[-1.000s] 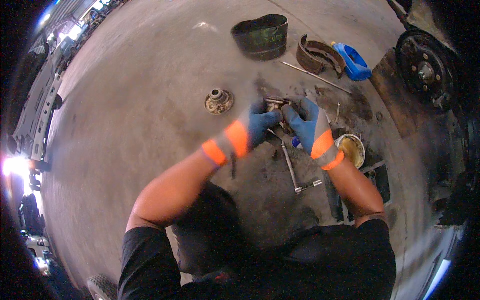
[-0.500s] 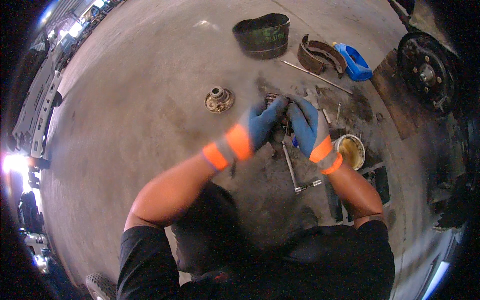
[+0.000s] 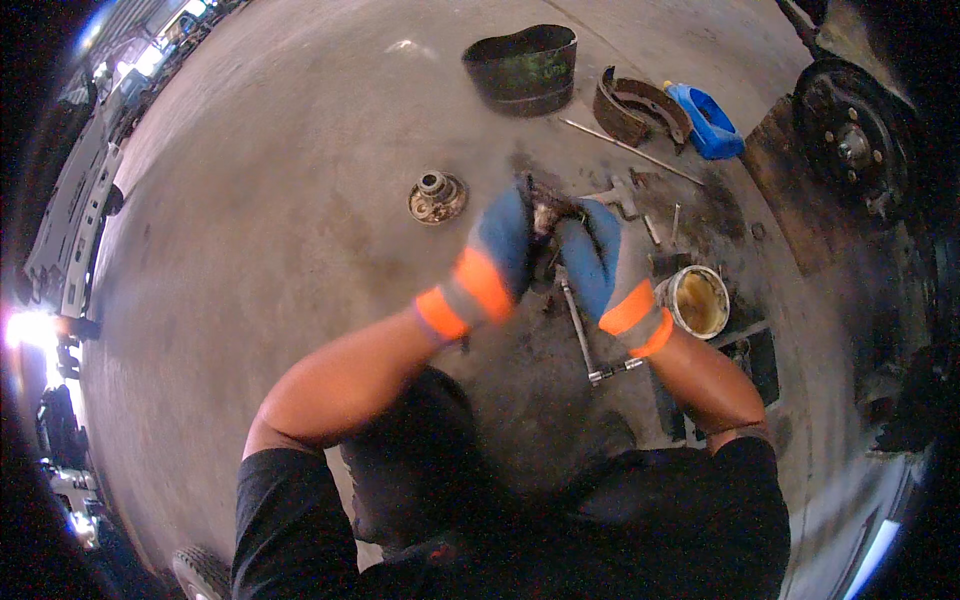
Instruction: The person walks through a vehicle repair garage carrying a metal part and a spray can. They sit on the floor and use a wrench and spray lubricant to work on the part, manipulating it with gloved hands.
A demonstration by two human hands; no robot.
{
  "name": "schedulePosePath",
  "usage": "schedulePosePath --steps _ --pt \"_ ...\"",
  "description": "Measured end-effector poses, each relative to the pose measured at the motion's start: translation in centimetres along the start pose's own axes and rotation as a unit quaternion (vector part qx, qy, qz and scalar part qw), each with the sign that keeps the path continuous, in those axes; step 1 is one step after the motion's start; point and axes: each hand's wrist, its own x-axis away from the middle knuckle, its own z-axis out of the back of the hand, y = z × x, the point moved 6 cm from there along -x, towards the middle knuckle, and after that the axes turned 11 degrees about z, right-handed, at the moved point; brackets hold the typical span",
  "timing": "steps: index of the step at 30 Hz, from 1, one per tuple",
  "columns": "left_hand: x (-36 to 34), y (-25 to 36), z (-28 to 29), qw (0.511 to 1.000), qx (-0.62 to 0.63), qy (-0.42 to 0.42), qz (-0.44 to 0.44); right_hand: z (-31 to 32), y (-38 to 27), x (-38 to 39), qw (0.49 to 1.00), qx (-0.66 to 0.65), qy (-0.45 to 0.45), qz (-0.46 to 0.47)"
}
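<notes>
Both gloved hands meet at a dark, greasy part (image 3: 545, 214) with a paler patch, in front of me above the stained floor. My left hand (image 3: 502, 235), in a blue and grey glove with an orange cuff, is closed round its left side. From the right, my right hand (image 3: 597, 250) has its fingers closed on the other edge. The gloves hide much of the part, and its exact kind cannot be made out. A round flanged metal hub (image 3: 437, 197) lies on the floor left of my left hand. Just below the hands lies a ratchet wrench with a socket (image 3: 580, 335).
Right of my right hand stands a tub of yellowish grease (image 3: 700, 302). Farther off are a dark cut-down bucket (image 3: 521, 72), curved brake shoes (image 3: 640, 112), a long metal rod (image 3: 634, 152) and a blue jug (image 3: 709, 122). A wheel hub (image 3: 852, 148) rises at the far right.
My hands have drawn apart slightly and tilted, so more of the greasy part shows between them. My right hand has shifted a little left and nearer to me.
</notes>
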Motion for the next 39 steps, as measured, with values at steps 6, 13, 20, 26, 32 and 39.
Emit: schedulePosePath --steps 6,13,20,26,32,39 --pt "0.3 -1.7 -0.2 0.978 0.145 -0.020 0.151 1.1 -5.4 -1.9 0.996 -0.021 0.075 0.048" --pt "1.1 -3.9 -3.2 0.804 0.390 -0.203 0.401 -1.7 1.1 -0.7 0.983 -0.165 0.058 -0.045" --pt "2.3 -6.2 -1.1 0.734 0.483 -0.164 0.449 -3.8 9.1 3.7 0.969 -0.054 -0.170 -0.171" --pt "2.3 -8.0 1.3 0.839 0.239 -0.203 0.445 -9.1 18.6 23.2 0.751 0.273 -0.572 -0.187" --pt "2.3 -9.8 1.8 0.890 0.081 -0.139 0.426 -9.4 17.2 26.3 0.797 0.351 -0.470 -0.143" --pt "2.1 -17.3 3.2 0.943 -0.059 -0.069 0.319 -8.8 15.7 23.8 0.828 0.316 -0.420 -0.197"
